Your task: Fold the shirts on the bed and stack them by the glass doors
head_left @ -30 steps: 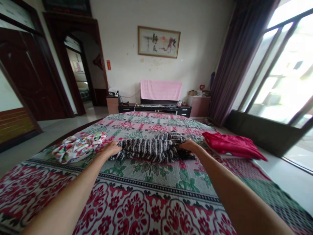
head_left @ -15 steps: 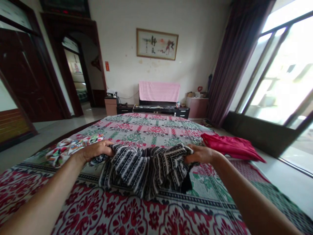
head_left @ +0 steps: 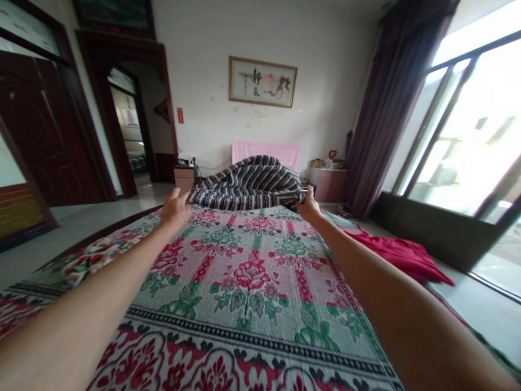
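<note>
A black, grey and white striped knit garment billows in the air above the far part of the bed, stretched between my two outstretched arms. My left hand is closed on its left end. At the opposite end, my right hand pinches the cloth, thumb up. What kind of garment it is does not show. Beneath it lies a flowered bedspread in pink, green and white with a dark red border.
Left on the bed is a crumpled multicoloured cloth; a red folded cloth lies at the right edge. Beyond the bed, a pink cloth hangs before the wall, near a low cabinet. A purple curtain hangs beside the window.
Both hands have moved forward and up, away from me, carrying the striped garment. It was bunched low over the bed and is now spread and billowing upward.
</note>
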Tool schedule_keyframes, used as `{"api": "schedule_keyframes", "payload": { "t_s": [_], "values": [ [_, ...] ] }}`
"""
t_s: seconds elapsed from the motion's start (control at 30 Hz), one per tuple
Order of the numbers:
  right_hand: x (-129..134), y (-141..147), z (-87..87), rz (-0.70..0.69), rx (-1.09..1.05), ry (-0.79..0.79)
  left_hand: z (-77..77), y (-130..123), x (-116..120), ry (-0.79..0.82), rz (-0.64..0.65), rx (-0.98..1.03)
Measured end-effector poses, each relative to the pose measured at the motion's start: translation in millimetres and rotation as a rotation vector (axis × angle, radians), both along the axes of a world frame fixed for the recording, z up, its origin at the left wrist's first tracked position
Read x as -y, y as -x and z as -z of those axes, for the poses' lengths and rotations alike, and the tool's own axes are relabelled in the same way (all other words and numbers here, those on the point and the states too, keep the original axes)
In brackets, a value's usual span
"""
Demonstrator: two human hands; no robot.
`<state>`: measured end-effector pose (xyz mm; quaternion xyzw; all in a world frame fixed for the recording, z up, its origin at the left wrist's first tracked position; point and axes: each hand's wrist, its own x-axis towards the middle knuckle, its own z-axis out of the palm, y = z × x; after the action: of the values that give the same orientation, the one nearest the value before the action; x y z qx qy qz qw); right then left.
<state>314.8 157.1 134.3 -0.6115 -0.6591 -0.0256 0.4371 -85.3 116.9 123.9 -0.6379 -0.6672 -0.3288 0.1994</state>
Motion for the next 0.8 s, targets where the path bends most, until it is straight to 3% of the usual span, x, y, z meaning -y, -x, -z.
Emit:
{"api": "schedule_keyframes", "payload": {
  "t_s": [0.1,0.2,0.27,0.33,0.43,0.67,0.73,0.8],
  "values": [
    [9.3,-6.7,41.4,0.022,0.08,0.118,46.1,-2.6,2.1,0.067,0.025,-0.054],
    [32.8,-20.4,87.9,-0.113,0.209,0.182,90.1,0.2,16.7,0.19,0.081,-0.075],
    [51.1,-31.6,113.2,-0.202,0.256,0.231,112.0,3.9,28.9,0.259,0.106,-0.105],
    [67.3,-41.6,129.5,-0.264,0.248,0.208,124.6,7.3,39.3,0.291,0.096,-0.129],
    [84.0,-51.0,134.4,-0.258,0.206,0.129,123.1,9.8,46.6,0.289,0.104,-0.166],
    [105.6,-64.6,106.7,-0.08,0.193,0.012,72.4,7.0,50.6,0.069,0.268,-0.006],
    [112.7,-71.2,106.5,-0.082,0.261,0.103,66.0,5.8,62.2,0.181,0.353,0.015],
    [119.7,-78.5,108.6,-0.144,0.342,0.264,63.8,5.9,78.2,0.447,0.437,0.045]
  ]
}}
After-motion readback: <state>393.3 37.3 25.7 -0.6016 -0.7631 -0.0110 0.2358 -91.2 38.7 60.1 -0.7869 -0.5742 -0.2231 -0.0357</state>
